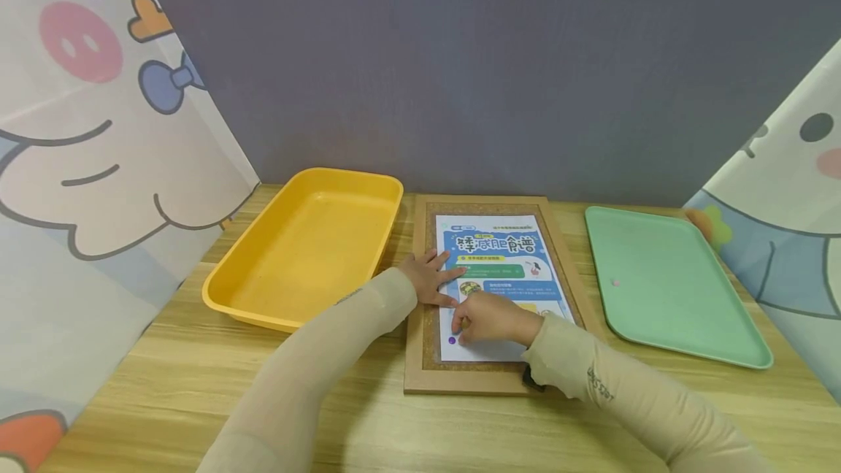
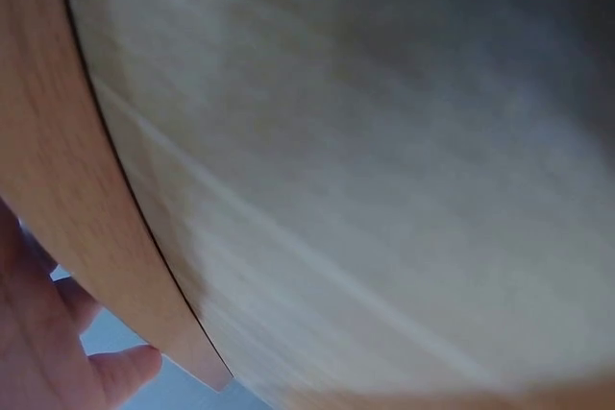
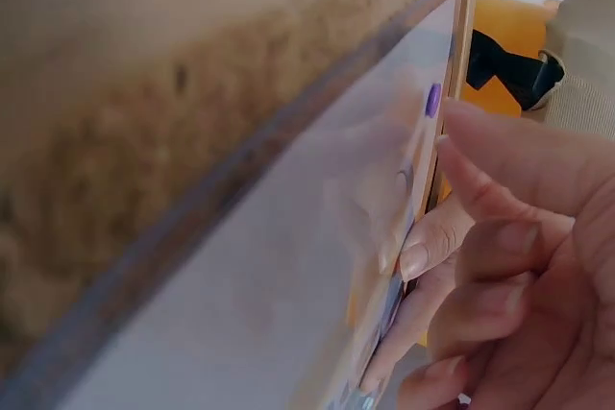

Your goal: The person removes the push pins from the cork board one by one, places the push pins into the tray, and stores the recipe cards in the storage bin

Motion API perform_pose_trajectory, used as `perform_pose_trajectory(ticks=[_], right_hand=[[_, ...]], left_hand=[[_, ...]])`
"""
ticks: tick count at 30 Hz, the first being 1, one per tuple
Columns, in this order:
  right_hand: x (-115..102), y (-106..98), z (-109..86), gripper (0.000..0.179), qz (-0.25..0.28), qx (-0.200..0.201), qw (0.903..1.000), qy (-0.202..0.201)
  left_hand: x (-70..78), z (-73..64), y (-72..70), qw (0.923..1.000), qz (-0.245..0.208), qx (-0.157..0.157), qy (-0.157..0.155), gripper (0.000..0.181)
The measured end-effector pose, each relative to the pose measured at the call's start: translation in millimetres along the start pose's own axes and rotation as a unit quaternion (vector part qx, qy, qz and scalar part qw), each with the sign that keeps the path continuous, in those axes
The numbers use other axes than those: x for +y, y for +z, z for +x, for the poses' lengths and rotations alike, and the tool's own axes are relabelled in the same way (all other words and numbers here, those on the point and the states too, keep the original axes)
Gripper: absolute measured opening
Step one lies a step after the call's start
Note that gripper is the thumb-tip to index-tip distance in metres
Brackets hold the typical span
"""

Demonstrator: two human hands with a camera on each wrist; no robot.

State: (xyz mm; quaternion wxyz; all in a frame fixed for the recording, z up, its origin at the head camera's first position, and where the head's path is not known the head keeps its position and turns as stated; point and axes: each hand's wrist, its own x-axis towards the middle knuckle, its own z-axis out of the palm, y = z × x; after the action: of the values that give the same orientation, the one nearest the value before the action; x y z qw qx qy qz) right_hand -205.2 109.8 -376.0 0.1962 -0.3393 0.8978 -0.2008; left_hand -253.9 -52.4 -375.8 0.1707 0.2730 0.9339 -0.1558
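A printed paper sheet [image 1: 506,349] lies on a wood-framed cork board [image 1: 430,379]. My left hand [image 1: 425,277] rests with fingers spread across the sheet's left edge. At the lower left corner of the sheet sits a round purple thumbtack [image 1: 452,340]. Just beside it is my right hand [image 1: 489,318], fingers loosely bent. Up close in the right wrist view, the thumb and index fingertips stand right by the purple thumbtack [image 3: 433,100], not round it. In the left wrist view, the left hand [image 2: 58,333] shows partly, past the board's wooden frame [image 2: 67,170].
To the left stands a deep yellow tray [image 1: 276,254]. A shallow green tray [image 1: 677,290] lies at the right with a small pink piece [image 1: 615,283] on it. A dark grey partition [image 1: 447,79] rises behind the wooden table [image 1: 374,422], between printed cartoon side panels.
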Motion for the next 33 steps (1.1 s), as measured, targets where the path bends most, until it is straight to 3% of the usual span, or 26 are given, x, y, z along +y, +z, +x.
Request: perform_pose_trajectory(ticks=[24,33], right_hand=[[-14.1,-0.3,3.0,0.009,-0.068,-0.012,0.9973,0.023],[-16.9,0.6,4.5,0.011,-0.069,-0.017,0.9970,0.029]], left_hand=[[1.2,0.7,-2.2,0.9999,0.009,-0.007,-0.006,0.074],[0.4,-1.1,-3.5,0.9998,0.002,-0.017,-0.006,0.074]])
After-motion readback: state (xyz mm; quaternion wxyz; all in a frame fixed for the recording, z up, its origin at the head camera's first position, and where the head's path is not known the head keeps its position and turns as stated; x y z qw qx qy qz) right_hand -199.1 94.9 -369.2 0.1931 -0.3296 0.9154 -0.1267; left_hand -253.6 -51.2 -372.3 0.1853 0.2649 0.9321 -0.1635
